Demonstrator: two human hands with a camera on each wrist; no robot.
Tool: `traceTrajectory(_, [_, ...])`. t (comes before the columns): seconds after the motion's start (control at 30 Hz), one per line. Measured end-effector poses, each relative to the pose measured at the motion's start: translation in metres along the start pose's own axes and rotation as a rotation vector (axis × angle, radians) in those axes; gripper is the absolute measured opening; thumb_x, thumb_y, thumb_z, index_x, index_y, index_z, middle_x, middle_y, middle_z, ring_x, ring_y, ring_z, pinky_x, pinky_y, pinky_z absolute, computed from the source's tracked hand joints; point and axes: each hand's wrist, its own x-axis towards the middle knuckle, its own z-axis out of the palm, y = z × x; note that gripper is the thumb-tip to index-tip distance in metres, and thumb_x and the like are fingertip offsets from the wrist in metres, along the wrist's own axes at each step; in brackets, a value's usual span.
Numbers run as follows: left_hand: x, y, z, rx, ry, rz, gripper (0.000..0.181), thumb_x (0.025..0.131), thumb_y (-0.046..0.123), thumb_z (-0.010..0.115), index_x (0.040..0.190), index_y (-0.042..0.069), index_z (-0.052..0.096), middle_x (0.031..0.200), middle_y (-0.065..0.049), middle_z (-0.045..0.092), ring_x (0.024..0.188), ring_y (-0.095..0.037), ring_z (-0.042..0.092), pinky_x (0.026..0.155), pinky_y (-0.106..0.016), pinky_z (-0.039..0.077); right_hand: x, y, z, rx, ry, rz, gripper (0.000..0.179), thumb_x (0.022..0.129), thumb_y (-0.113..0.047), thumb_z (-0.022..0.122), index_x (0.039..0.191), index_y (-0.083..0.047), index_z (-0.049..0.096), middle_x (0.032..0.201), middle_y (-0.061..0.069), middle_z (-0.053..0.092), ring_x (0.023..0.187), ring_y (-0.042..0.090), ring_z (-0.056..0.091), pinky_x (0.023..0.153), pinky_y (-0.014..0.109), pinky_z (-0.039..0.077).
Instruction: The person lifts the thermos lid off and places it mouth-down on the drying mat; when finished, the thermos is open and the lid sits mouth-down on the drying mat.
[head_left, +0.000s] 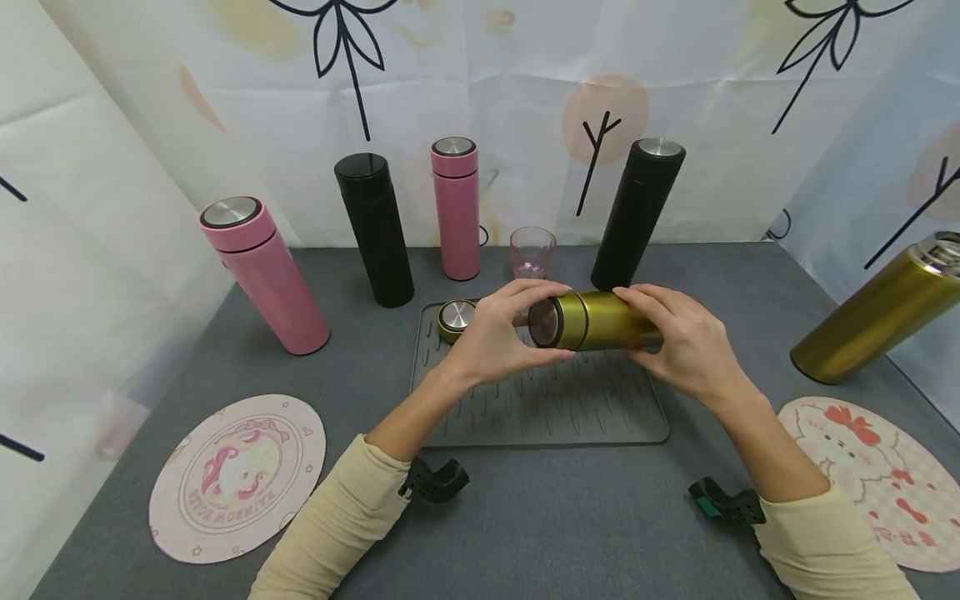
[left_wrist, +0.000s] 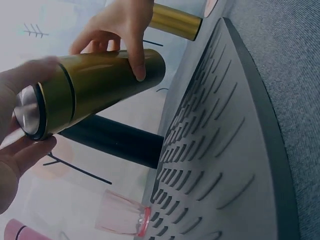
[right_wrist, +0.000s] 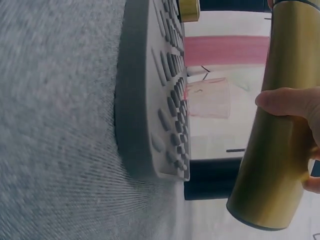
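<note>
A gold thermos bottle (head_left: 607, 321) lies sideways in the air above a grey ridged mat (head_left: 540, 417), its silver-topped cap toward the left. My left hand (head_left: 504, 329) grips the cap end, thumb below and fingers above. Around the body near the base, my right hand (head_left: 686, 342) holds the bottle. In the left wrist view the cap (left_wrist: 52, 102) sits on the bottle, with a dark seam line between them. A separate gold lid (head_left: 454, 319) with a silver top rests on the mat's back left corner, partly behind my left hand.
Behind the mat stand a black bottle (head_left: 375, 233), a pink bottle (head_left: 456, 212), a clear pink cup (head_left: 532, 252) and another black bottle (head_left: 637, 217). A pink bottle (head_left: 266, 279) stands left, a lidless gold bottle (head_left: 877, 308) right. Round placemats (head_left: 238, 479) lie at both sides.
</note>
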Motion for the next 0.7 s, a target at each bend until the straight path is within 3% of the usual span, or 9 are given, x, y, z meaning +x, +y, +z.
traceTrajectory(0.1, [-0.0002, 0.0035, 0.0003, -0.027, 0.038, -0.141, 0.065, 0.069, 0.018, 0.087, 0.127, 0.007, 0.059, 0.122, -0.006, 0.056, 0.103, -0.012, 0.055, 0.073, -0.018, 0.052, 0.0010, -0.0020, 0.0002, -0.017, 0.027, -0.001, 0.091, 0.051, -0.002, 0.092, 0.132, -0.013, 0.051, 0.121, 0.019, 0.056, 0.107, 0.041, 0.054, 0.085, 0.060, 0.045])
traceTrajectory(0.17, [-0.0001, 0.0056, 0.0007, -0.048, 0.051, -0.200, 0.066, 0.071, 0.019, 0.086, 0.129, 0.007, 0.058, 0.122, -0.006, 0.055, 0.101, -0.012, 0.055, 0.072, -0.019, 0.052, 0.0015, -0.0032, 0.0006, -0.024, 0.047, -0.005, 0.090, 0.052, -0.003, 0.092, 0.132, -0.012, 0.052, 0.119, 0.019, 0.056, 0.106, 0.041, 0.055, 0.084, 0.060, 0.045])
traceTrajectory(0.33, [0.0008, 0.0075, 0.0015, -0.047, 0.025, -0.240, 0.072, 0.076, 0.024, 0.082, 0.138, 0.011, 0.050, 0.130, -0.007, 0.050, 0.110, -0.013, 0.051, 0.079, -0.022, 0.051, 0.0023, -0.0036, -0.0003, -0.036, 0.076, 0.006, 0.088, 0.052, -0.002, 0.092, 0.131, -0.011, 0.053, 0.118, 0.020, 0.057, 0.104, 0.041, 0.055, 0.084, 0.060, 0.046])
traceTrajectory(0.43, [0.0008, 0.0052, 0.0001, 0.009, -0.017, -0.208, 0.079, 0.077, 0.029, 0.082, 0.144, 0.015, 0.043, 0.140, -0.004, 0.044, 0.126, -0.011, 0.041, 0.094, -0.028, 0.045, 0.0018, -0.0036, -0.0018, -0.009, 0.054, 0.028, 0.088, 0.052, -0.001, 0.092, 0.130, -0.011, 0.054, 0.119, 0.020, 0.057, 0.104, 0.041, 0.056, 0.081, 0.060, 0.046])
traceTrajectory(0.53, [0.0013, 0.0013, -0.0028, 0.054, -0.050, -0.110, 0.083, 0.075, 0.027, 0.083, 0.145, 0.014, 0.040, 0.146, -0.002, 0.039, 0.135, -0.009, 0.029, 0.104, -0.032, 0.034, 0.0012, -0.0040, -0.0028, 0.018, 0.017, 0.047, 0.087, 0.052, 0.000, 0.091, 0.130, -0.011, 0.054, 0.119, 0.019, 0.057, 0.105, 0.040, 0.056, 0.080, 0.059, 0.047])
traceTrajectory(0.7, [0.0031, -0.0019, -0.0078, 0.010, -0.113, 0.046, 0.076, 0.072, 0.012, 0.085, 0.138, 0.004, 0.048, 0.147, -0.009, 0.037, 0.136, -0.013, 0.028, 0.105, -0.028, 0.032, 0.0009, -0.0058, -0.0037, 0.031, -0.028, 0.063, 0.088, 0.052, -0.001, 0.092, 0.131, -0.011, 0.053, 0.119, 0.019, 0.057, 0.106, 0.039, 0.055, 0.081, 0.060, 0.047])
